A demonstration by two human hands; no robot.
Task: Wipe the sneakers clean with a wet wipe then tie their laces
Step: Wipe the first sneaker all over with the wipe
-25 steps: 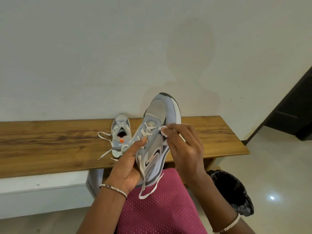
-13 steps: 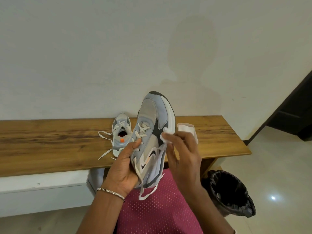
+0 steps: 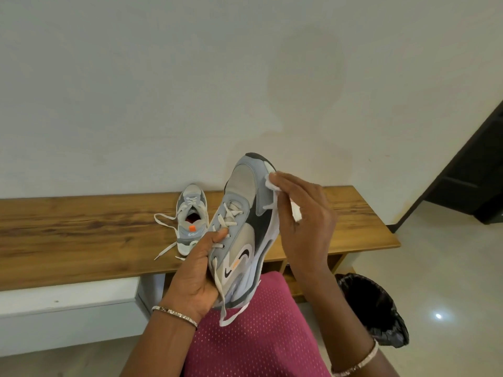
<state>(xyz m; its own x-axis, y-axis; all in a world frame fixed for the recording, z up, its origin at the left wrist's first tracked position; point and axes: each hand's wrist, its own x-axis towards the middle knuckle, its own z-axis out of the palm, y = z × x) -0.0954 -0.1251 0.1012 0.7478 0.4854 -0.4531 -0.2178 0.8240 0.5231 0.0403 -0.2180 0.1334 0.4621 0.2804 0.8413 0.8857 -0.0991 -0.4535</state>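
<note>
My left hand [image 3: 197, 270] grips a grey and blue sneaker [image 3: 243, 213] from its tongue side, toe pointing up over my lap, thumb on the loose laces [image 3: 221, 292] that dangle below. My right hand [image 3: 304, 221] holds a white wet wipe [image 3: 272, 182] and presses it against the white sole edge near the toe. The second sneaker [image 3: 192, 217] stands on the wooden bench [image 3: 81, 235], toe toward the wall, laces untied and spread on the wood.
A bin lined with a black bag [image 3: 375, 308] stands on the floor at my right. A white wall rises behind the bench, and a dark door frame [image 3: 473, 170] is at far right. My pink garment [image 3: 258, 338] covers my lap.
My right hand has slid the wipe up along the sole edge from mid-shoe toward the toe. The left hand keeps its hold on the sneaker, which has turned slightly.
</note>
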